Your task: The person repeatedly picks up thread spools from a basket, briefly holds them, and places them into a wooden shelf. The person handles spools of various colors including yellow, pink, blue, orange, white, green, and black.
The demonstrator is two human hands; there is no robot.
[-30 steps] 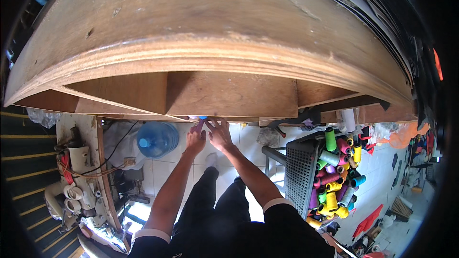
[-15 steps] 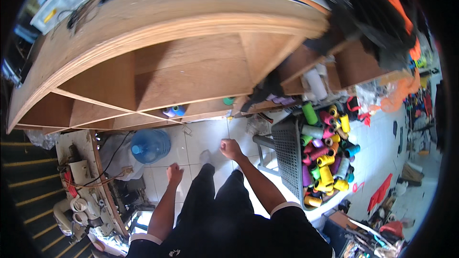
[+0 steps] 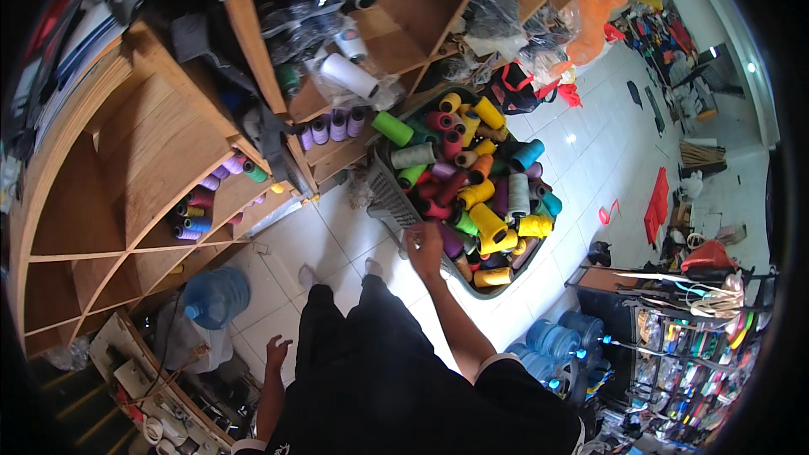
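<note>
A grey plastic basket [image 3: 389, 192] heaped with thread cones stands ahead and to the right. Yellow cones [image 3: 489, 223], a bright green cone [image 3: 393, 128] and a grey-white cone [image 3: 413, 157] are among the several colours in it. My right hand [image 3: 424, 251] is at the basket's near left side, fingers loosely bent and apart, with nothing visible in them. Whether it touches the basket I cannot tell. Low on the left, my left hand [image 3: 276, 352] hangs empty beside my leg with its fingers spread.
Wooden cubby shelving [image 3: 160, 160] curves along the left and far side, with purple thread cones [image 3: 333, 126] on it. A blue water jug [image 3: 217, 297] lies on the tiled floor at left. More blue jugs [image 3: 552, 339] stand at right, near a crowded rack [image 3: 695, 354].
My view has turned right, bringing the basket to the middle. My right hand has come up to the basket's side and its fist has loosened. My left hand has opened.
</note>
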